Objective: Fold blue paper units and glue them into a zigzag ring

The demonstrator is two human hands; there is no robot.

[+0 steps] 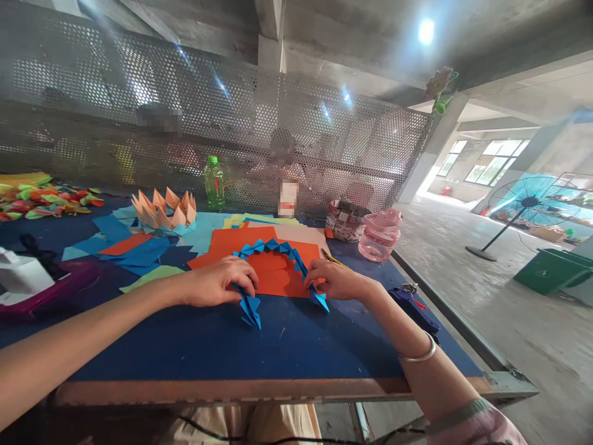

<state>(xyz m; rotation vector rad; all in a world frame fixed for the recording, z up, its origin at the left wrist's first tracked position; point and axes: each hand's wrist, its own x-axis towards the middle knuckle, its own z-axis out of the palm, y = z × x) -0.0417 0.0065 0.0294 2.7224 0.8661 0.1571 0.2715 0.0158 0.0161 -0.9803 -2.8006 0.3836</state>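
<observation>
A curved chain of folded blue paper arches over the table, its two ends toward me. Near its left end my left hand is closed on the chain, and a pointed blue tip hangs out below the fingers. On the opposite side my right hand pinches the chain close to its right end, where another blue tip shows. Orange paper sheets lie flat beneath and behind the arch. A ring of folded peach paper points stands on blue sheets at the back left.
On the blue tabletop stand a green bottle, a patterned basket and a pink plastic jar. A blue tool lies by the right edge. Colourful scraps and a white charger are at left. A perforated screen rises behind.
</observation>
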